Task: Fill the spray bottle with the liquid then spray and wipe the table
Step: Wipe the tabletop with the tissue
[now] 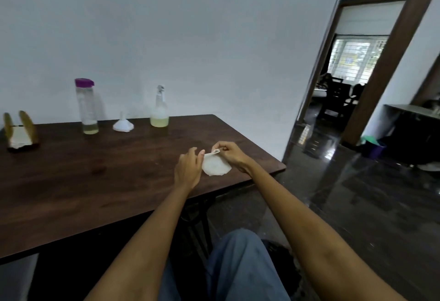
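Note:
A white tissue [216, 167] is held just above the dark wooden table [95, 177], near its right end. My right hand [229, 155] pinches the tissue's top edge. My left hand [189, 168] pinches the same edge from the left with thumb and fingers. At the back of the table stands the spray bottle [159, 110], with pale yellow liquid in its bottom part and its trigger head on. A white funnel [123, 124] lies mouth-down to its left. Further left stands a tall clear bottle [86, 106] with a purple cap and a little yellowish liquid.
A wooden napkin holder [20, 131] with white napkins sits at the table's far left. The table's right corner [283, 166] is close to my hands. Beyond it lie a glossy dark floor and a doorway [352, 74]. My knee in blue trousers [238, 265] is below.

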The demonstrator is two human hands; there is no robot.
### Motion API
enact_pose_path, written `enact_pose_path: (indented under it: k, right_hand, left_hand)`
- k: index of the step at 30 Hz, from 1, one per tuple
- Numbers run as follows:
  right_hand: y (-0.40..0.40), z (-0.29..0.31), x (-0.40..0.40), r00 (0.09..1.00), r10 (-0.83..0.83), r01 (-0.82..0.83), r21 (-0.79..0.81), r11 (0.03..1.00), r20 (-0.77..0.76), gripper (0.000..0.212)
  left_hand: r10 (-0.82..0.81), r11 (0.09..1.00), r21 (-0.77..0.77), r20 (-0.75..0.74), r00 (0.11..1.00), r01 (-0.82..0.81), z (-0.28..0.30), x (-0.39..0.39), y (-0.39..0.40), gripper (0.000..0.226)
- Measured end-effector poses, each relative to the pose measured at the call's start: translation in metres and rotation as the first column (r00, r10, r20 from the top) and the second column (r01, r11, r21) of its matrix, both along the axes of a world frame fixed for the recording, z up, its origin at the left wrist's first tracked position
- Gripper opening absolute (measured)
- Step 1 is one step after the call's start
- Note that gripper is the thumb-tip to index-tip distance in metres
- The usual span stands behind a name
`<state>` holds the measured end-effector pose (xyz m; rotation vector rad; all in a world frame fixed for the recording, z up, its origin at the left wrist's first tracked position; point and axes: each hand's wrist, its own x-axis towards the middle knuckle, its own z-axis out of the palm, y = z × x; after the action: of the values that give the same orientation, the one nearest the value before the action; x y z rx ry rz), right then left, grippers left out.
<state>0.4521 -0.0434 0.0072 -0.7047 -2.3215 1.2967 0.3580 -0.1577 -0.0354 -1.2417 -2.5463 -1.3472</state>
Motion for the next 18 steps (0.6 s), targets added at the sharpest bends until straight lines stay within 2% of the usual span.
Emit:
enact_pose_path:
  k: [4,7,12,15,16,18]
  right_hand:
    - [0.036,-0.010,0.036,0.978,-0.176,0.171,-0.056,0.984,-0.113,0.030]
    - [0.062,-0.017,0.049,0.947,-0.298,0.292,-0.063,0.954,-0.119,0.032]
    - [0.078,-0.019,0.026,0.840,-0.518,0.502,-0.133,0.855,-0.158,0.026]
    - [0.058,-0.022,-0.011,0.793,-0.580,0.597,0.049,0.801,-0.187,0.034]
    - [0.047,-0.026,-0.023,0.803,-0.570,0.591,0.120,0.797,-0.173,0.035]
    - [0.020,-0.042,-0.050,0.867,-0.496,0.489,0.273,0.828,-0.050,0.032]
  left_hand:
    - [-0.071,0.994,0.080,-0.003,0.997,0.071,-0.005,0.051,0.038,0.036]
    - [-0.109,0.990,0.084,-0.030,0.994,0.112,-0.008,0.079,0.051,0.034]
    - [-0.005,1.000,0.009,-0.110,0.994,0.006,-0.002,0.046,0.042,0.039]
    - [0.131,0.991,-0.017,-0.145,0.981,-0.135,0.004,-0.007,0.008,0.037]
    - [0.192,0.980,-0.023,-0.145,0.971,-0.197,0.006,-0.024,-0.007,0.037]
    - [0.323,0.942,-0.041,-0.146,0.935,-0.332,0.005,-0.056,-0.041,0.036]
